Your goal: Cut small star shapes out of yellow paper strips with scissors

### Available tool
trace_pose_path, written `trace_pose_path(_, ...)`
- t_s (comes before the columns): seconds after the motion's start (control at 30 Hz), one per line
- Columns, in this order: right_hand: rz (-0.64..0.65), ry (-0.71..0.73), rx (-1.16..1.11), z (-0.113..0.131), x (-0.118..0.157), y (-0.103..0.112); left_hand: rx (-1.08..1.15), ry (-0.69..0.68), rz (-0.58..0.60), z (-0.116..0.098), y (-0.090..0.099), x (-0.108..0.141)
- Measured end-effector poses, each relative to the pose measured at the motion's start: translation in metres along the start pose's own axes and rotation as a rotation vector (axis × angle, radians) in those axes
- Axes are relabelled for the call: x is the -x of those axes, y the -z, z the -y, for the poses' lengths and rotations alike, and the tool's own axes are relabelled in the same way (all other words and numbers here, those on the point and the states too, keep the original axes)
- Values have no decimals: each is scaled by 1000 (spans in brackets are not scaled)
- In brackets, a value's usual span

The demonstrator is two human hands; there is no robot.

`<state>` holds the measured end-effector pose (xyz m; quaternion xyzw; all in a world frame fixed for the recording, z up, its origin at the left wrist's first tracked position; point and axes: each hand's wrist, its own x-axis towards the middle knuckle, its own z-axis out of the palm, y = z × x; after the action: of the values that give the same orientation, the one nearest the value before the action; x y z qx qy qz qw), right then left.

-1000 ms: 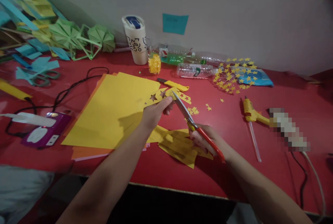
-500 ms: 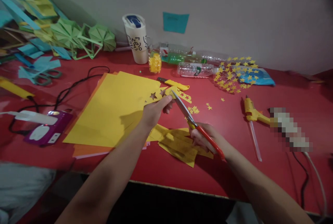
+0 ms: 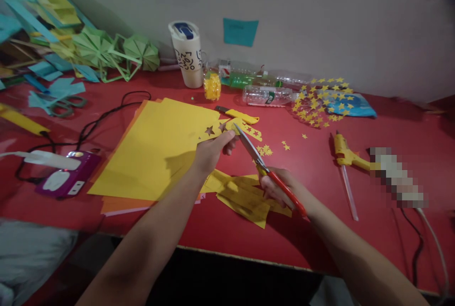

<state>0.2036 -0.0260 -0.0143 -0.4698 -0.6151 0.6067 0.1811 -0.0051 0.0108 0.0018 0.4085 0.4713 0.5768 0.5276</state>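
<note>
My left hand (image 3: 213, 152) pinches a yellow paper strip (image 3: 209, 130) that has star-shaped holes in it. The red-handled scissors (image 3: 284, 190) are in my right hand (image 3: 279, 185), their blades pointing up and left with the tips at the strip by my left thumb. Just behind the strip lies a yellow utility knife (image 3: 240, 115). Small cut-out yellow stars (image 3: 265, 150) are scattered right of the blades. Yellow paper scraps (image 3: 249, 204) lie beneath both hands, and a stack of yellow sheets (image 3: 156, 145) is to the left.
A white tumbler (image 3: 186, 55), plastic bottles (image 3: 268, 94) and a star-covered clear object (image 3: 313, 107) stand or lie along the back. A yellow glue gun (image 3: 344, 149) lies right. At left are a purple power strip (image 3: 76, 173), black cables and folded paper shapes (image 3: 95, 48).
Both hands, the paper strip and the scissors look nearly unchanged. The view has shifted very slightly, most visibly at the left side.
</note>
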Motion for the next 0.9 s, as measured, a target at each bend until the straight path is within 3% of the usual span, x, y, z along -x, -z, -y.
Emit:
trace_pose_path(0.57, 3, -29, 0, -2, -1, 1, -42, 28, 7, 2, 2, -2)
trace_pose_path(0.9, 2, -63, -3, 8, -2, 1, -133, -103, -65, -4, 2, -1)
